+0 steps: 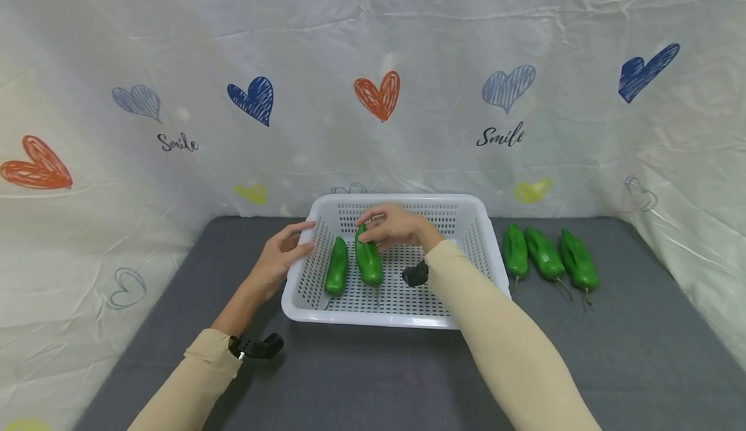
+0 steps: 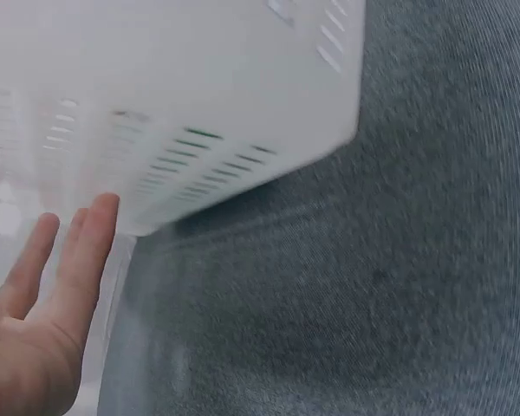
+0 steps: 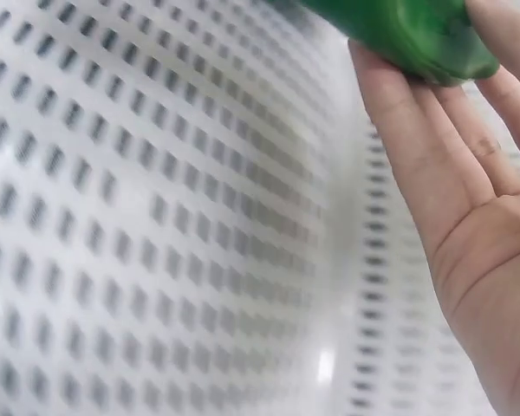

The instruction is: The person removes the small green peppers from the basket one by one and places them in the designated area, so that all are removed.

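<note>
A white perforated plastic basket (image 1: 373,320) stands on the dark grey cloth. Inside, my right hand (image 1: 397,227) grips the far end of a green pepper (image 1: 369,264) between thumb and fingers; in the right wrist view that pepper (image 3: 416,35) lies against the fingers at the top. Another green pepper (image 1: 337,268) lies in the basket to its left. My left hand (image 1: 275,259) is at the basket's left rim. The left wrist view has this hand (image 2: 48,321) with fairly straight fingers against the basket's outer wall (image 2: 156,78).
To the right of the basket, three green peppers lie on the cloth: a near one (image 1: 515,253), a middle one (image 1: 545,254) and a far right one (image 1: 579,260). Behind the table hangs a pale curtain (image 1: 315,49) printed with hearts.
</note>
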`<action>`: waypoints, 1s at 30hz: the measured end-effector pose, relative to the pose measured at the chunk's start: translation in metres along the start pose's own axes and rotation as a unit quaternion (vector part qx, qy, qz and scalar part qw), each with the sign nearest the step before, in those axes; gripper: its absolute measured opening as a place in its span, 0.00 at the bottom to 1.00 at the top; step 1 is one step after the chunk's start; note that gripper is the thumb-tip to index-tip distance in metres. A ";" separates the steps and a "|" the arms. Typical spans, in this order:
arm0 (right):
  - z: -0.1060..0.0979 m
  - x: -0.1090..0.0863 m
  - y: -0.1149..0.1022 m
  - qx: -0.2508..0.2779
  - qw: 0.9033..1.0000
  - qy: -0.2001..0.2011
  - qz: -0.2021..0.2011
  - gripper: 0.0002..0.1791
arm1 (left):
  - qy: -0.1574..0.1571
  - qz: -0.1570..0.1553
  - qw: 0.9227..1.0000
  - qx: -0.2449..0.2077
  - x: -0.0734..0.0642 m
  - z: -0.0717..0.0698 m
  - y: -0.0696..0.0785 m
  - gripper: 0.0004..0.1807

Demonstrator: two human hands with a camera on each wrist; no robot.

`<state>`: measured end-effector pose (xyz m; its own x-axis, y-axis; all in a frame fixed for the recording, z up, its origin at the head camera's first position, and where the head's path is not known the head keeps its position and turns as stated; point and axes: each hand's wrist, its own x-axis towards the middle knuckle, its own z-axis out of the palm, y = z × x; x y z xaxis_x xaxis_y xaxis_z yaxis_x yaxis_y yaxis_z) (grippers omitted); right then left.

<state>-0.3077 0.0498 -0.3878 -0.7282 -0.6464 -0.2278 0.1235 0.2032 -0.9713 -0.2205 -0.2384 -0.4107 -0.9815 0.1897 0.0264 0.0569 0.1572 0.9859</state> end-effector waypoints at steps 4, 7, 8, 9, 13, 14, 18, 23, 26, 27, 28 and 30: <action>-0.014 -0.011 -0.017 -0.002 1.000 0.009 -0.025 0.29 | 0.011 0.011 1.000 0.005 -0.004 -0.003 0.004 0.30; -0.025 -0.023 -0.033 -0.007 0.999 0.019 -0.050 0.29 | 0.019 0.016 1.000 0.005 -0.007 -0.008 0.006 0.30; -0.028 -0.027 -0.038 -0.007 0.998 0.023 -0.059 0.28 | 0.023 0.015 1.000 0.004 -0.008 -0.010 0.006 0.30; -0.032 -0.032 -0.043 -0.009 0.997 0.026 -0.068 0.27 | 0.028 0.013 1.000 0.007 -0.009 -0.013 0.006 0.30; -0.046 -0.056 -0.056 -0.019 0.994 0.034 -0.106 0.23 | 0.046 0.004 0.999 0.012 -0.012 -0.023 0.004 0.30; -0.050 -0.063 -0.058 -0.024 0.992 0.039 -0.114 0.22 | 0.049 0.002 0.999 0.014 -0.013 -0.025 0.004 0.30; -0.067 -0.091 -0.059 -0.036 0.988 0.066 -0.132 0.22 | 0.044 -0.003 0.999 0.017 -0.014 -0.029 0.003 0.31; -0.085 -0.126 -0.053 -0.022 0.982 0.122 -0.140 0.24 | 0.036 -0.004 0.999 0.016 -0.013 -0.029 0.002 0.32; -0.096 -0.144 -0.049 -0.015 0.978 0.147 -0.146 0.23 | 0.034 -0.005 0.999 0.021 -0.013 -0.029 0.001 0.32; -0.099 -0.150 -0.048 -0.017 0.977 0.154 -0.146 0.23 | 0.034 -0.006 0.999 0.023 -0.013 -0.029 0.001 0.32; -0.102 -0.156 -0.046 -0.023 0.976 0.159 -0.147 0.22 | 0.035 -0.007 0.999 0.027 -0.013 -0.030 0.000 0.32; -0.108 -0.167 -0.042 -0.031 0.974 0.168 -0.147 0.21 | 0.035 -0.009 0.999 0.034 -0.013 -0.030 -0.001 0.32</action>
<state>-0.2642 0.2287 -0.3016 -0.9066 -0.4089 0.1042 -0.1566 0.0967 -0.9829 -0.2132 -0.2699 -0.4068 -0.9927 0.1180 0.0231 0.0496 0.2266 0.9727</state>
